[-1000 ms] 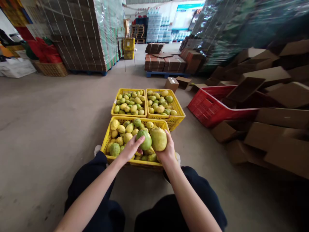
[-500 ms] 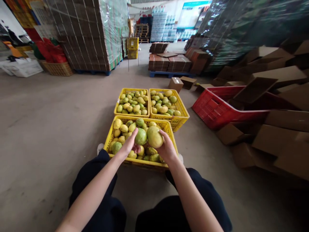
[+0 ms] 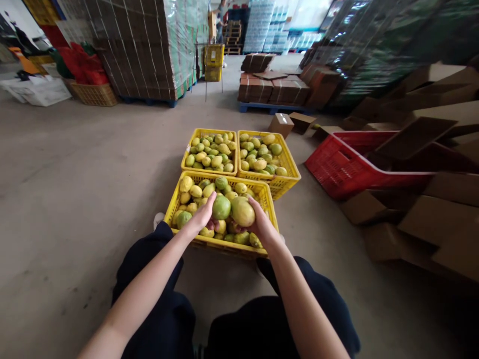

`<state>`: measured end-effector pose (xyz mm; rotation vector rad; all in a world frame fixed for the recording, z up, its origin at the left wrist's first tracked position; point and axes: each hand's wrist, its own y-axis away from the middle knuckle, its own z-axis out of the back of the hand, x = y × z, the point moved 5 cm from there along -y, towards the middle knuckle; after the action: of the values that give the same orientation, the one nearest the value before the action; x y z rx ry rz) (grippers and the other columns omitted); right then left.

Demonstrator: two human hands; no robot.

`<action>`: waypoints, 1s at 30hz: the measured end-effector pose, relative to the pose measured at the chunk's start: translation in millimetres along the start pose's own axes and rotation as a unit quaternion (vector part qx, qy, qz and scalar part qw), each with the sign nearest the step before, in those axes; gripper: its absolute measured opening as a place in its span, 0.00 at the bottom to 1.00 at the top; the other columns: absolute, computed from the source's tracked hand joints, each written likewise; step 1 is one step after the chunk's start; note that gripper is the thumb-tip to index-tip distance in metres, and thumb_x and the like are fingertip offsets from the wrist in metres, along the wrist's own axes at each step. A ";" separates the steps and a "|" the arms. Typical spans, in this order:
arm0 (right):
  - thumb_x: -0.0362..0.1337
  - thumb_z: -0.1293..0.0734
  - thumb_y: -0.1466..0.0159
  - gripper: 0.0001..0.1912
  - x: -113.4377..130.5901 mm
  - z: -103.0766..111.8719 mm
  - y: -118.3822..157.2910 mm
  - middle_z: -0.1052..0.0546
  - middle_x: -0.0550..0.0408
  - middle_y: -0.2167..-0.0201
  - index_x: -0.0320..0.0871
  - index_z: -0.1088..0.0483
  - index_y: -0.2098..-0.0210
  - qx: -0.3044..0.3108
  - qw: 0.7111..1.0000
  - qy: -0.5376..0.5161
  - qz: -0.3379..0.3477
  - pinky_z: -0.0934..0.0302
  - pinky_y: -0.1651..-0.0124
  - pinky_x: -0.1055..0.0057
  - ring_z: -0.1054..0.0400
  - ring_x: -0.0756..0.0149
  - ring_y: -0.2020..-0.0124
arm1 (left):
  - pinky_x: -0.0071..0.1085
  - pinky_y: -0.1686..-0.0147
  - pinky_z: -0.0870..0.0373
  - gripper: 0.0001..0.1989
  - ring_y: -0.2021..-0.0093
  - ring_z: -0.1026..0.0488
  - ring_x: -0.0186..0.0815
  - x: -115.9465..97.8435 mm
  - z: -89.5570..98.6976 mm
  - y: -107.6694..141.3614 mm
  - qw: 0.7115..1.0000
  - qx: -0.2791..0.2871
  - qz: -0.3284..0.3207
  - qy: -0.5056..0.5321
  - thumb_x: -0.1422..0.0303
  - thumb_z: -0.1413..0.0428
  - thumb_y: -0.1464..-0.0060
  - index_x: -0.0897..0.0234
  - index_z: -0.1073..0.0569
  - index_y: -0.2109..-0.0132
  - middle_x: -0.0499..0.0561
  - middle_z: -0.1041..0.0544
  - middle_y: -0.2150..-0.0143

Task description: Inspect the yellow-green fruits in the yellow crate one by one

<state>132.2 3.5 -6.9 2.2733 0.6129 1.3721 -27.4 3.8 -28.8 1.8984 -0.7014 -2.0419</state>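
My left hand (image 3: pixel 204 215) is closed round a round green fruit (image 3: pixel 221 207), thumb along its left side. In my right hand (image 3: pixel 262 223) lies a larger yellowish fruit (image 3: pixel 243 212), gripped from the right. Both fruits are side by side, close together, above the front yellow crate (image 3: pixel 175 199). That crate is filled with green and yellow fruit, some round, some oval like lemons; their exact kind is unclear. My fingers under the two held fruits are mostly hidden.
Behind the front crate stand two more yellow crates, a left one (image 3: pixel 236 154) and a right one (image 3: pixel 294 169), both holding similar fruit. A red crate (image 3: pixel 337 167) with cardboard is on the right, among heaped cardboard boxes (image 3: pixel 441 224). Flattened cartons (image 3: pixel 273 89) lie on a blue pallet (image 3: pixel 262 107).
The view has shifted slightly, so the crates sit a little higher and further right. Both hands still hold the same fruits; the yellowish one has turned a little in my right hand.
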 end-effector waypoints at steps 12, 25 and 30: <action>0.29 0.21 0.53 0.32 21.7 1.3 14.8 0.21 0.60 0.56 0.49 0.28 0.50 -0.012 0.954 0.035 0.297 0.28 0.64 0.78 0.25 0.68 0.60 | 0.38 0.54 0.23 0.26 0.47 0.25 0.45 -25.0 -5.6 9.3 0.966 -0.033 -0.218 0.133 0.56 0.35 0.50 0.56 0.35 0.48 0.55 0.26 0.44; 0.38 0.22 0.50 0.39 21.3 1.4 18.6 0.31 0.48 0.40 0.50 0.37 0.41 -0.093 0.851 0.223 0.467 0.31 0.47 0.61 0.33 0.54 0.41 | 0.34 0.50 0.26 0.34 0.48 0.25 0.42 -45.5 -5.5 26.9 0.926 -0.096 -0.363 0.039 0.57 0.31 0.53 0.56 0.35 0.42 0.56 0.30 0.40; 0.42 0.26 0.43 0.38 18.5 2.4 13.3 0.32 0.42 0.40 0.49 0.43 0.38 -0.092 0.798 0.306 0.510 0.30 0.49 0.53 0.35 0.48 0.40 | 0.37 0.50 0.26 0.34 0.44 0.27 0.45 -44.4 -2.9 26.9 0.906 -0.124 -0.404 -0.007 0.57 0.32 0.51 0.57 0.35 0.40 0.57 0.30 0.39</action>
<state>144.2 2.8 12.7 1.9660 -0.7371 2.5455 -23.2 2.9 23.0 2.2245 0.4378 -2.4133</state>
